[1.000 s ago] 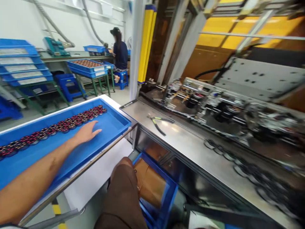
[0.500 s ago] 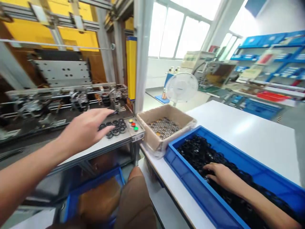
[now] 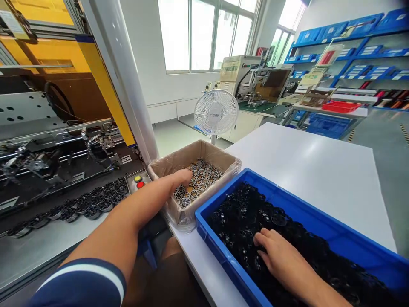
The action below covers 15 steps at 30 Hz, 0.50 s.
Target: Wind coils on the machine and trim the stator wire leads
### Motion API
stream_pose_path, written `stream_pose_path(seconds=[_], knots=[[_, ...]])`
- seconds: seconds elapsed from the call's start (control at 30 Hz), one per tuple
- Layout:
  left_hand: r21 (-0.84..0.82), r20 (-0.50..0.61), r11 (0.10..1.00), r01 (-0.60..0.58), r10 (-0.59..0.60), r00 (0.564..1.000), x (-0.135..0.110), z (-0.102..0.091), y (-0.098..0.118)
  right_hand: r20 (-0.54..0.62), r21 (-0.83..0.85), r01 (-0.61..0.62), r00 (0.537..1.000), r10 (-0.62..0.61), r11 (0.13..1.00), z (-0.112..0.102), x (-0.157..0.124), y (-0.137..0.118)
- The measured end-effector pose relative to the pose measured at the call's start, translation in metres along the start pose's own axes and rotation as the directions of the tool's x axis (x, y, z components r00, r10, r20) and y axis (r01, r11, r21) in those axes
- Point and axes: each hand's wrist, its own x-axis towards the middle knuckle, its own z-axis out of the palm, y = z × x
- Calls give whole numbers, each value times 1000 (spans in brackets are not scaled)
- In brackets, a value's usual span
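Note:
My left hand [image 3: 184, 175] reaches into a plastic-lined cardboard box [image 3: 174, 214] holding many silver metal rings [image 3: 204, 175]. Its fingers point down among the rings and are mostly hidden, so I cannot see what they hold. My right hand [image 3: 270, 251] is in a long blue bin [image 3: 220, 260] filled with shiny black round plastic parts [image 3: 243, 213]. Its fingers are half curled, with a gap between thumb and forefinger, and the tips touch the black parts. I see nothing held in it.
On the left stands a machine with metal fixtures [image 3: 102, 143]; rows of black-and-silver rings [image 3: 92, 204] lie on its front ledge. Near them are yellow and red push buttons [image 3: 139, 184]. A white fan [image 3: 216, 111] stands behind the box. The white table [image 3: 306, 170] extends right.
My left hand has moved right, from above the rings on the machine ledge into the cardboard box. My right hand stays in the blue bin. The view has turned right.

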Motion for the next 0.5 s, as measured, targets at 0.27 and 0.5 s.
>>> stream_pose_path(seconds=[0.27, 0.5], knots=[[-35, 100, 977, 208, -204, 974, 14, 23, -8, -27, 132, 62, 998, -59, 989, 25, 1, 7], [-153, -99, 938, 310, -327, 940, 3, 23, -8, -139, 178, 206, 973, -182, 962, 37, 6, 30]])
